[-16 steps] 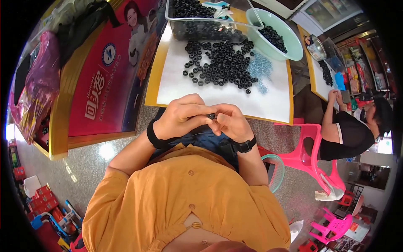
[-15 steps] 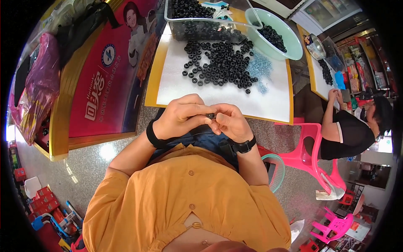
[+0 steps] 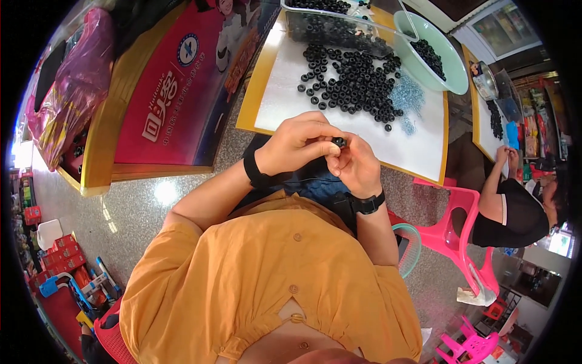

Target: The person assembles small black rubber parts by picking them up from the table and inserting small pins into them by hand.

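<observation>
My left hand [image 3: 297, 143] and my right hand [image 3: 357, 165] meet just in front of the table edge, fingertips together around one small black ring [image 3: 339, 142]. Both hands pinch it. Which hand carries most of it I cannot tell. A heap of the same black rings [image 3: 354, 82] lies on the white table top [image 3: 285, 103] just beyond my hands. A small pile of pale blue bits [image 3: 409, 97] lies to the right of the heap. I wear a black band on each wrist.
A clear plastic box [image 3: 339, 27] of black rings and a green bowl [image 3: 451, 64] with more stand at the table's far side. A red banner [image 3: 182, 91] hangs left. Another person [image 3: 515, 206] sits at the right by a pink plastic stool [image 3: 454, 224].
</observation>
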`<state>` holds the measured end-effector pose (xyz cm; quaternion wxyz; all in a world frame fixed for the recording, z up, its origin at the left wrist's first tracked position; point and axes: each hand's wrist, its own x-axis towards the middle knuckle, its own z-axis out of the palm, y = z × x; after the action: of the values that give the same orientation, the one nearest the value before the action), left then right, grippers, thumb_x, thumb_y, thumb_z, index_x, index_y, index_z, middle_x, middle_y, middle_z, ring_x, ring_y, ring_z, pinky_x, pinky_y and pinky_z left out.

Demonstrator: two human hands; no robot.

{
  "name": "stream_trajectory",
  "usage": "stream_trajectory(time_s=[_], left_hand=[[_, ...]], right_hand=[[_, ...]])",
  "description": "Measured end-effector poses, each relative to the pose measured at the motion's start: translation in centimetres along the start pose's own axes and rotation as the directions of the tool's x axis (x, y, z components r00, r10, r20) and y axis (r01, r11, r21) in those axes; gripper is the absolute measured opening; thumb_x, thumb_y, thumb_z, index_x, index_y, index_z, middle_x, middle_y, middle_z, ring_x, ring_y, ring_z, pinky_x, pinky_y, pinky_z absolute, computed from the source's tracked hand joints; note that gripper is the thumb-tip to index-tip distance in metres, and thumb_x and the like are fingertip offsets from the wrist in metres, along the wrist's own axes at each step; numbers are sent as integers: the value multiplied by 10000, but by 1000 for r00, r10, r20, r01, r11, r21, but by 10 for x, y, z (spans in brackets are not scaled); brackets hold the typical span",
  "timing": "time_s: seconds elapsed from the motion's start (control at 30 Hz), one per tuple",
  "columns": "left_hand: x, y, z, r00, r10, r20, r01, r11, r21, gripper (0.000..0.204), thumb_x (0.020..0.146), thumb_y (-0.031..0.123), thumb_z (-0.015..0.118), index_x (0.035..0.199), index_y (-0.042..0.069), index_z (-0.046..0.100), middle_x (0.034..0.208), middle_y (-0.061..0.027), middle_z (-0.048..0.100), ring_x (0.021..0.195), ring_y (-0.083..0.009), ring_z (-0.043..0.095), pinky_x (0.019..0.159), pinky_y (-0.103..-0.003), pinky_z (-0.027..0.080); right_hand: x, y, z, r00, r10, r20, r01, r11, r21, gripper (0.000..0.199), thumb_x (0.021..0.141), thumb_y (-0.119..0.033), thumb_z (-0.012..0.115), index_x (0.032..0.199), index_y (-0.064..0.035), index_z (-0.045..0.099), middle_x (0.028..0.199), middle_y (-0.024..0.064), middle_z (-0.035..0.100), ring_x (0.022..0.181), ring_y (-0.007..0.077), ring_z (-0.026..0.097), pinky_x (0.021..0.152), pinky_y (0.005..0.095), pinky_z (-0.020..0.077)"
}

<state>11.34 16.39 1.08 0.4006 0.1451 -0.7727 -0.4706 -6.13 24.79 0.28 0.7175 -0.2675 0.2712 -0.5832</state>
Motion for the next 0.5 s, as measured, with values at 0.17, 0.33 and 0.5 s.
stream_trajectory(time_s=[0.17, 0.33, 0.5], left_hand=[[-3, -9, 3, 998, 49, -31, -48, 999, 20, 250, 814, 87, 754, 1056, 44, 707, 838, -85, 616, 767, -225, 613, 670, -309, 492], [-6, -10, -1, 1000, 26, 1, -26, 999, 33, 263, 833, 100, 741, 1088, 51, 697, 845, -68, 607, 754, -203, 596, 664, -299, 482], [-5, -17, 3, 989, -132, -69, 132, 991, -6, 309, 854, 104, 728, 1156, 61, 681, 884, -47, 587, 708, -115, 529, 633, -242, 455]], right_hand=[[0, 8, -9, 995, 9, -100, -15, 998, -61, 276, 973, -206, 606, 1113, 30, 629, 810, 50, 630, 627, 114, 565, 522, 226, 439], [0, 5, -1, 990, 35, -135, -46, 996, -77, 235, 954, -194, 630, 1056, 16, 653, 796, 39, 633, 621, 104, 562, 522, 221, 426], [9, -30, -19, 892, -245, -379, 100, 927, -362, 226, 933, -179, 649, 1066, 3, 647, 766, 15, 615, 618, 83, 535, 543, 218, 409]])
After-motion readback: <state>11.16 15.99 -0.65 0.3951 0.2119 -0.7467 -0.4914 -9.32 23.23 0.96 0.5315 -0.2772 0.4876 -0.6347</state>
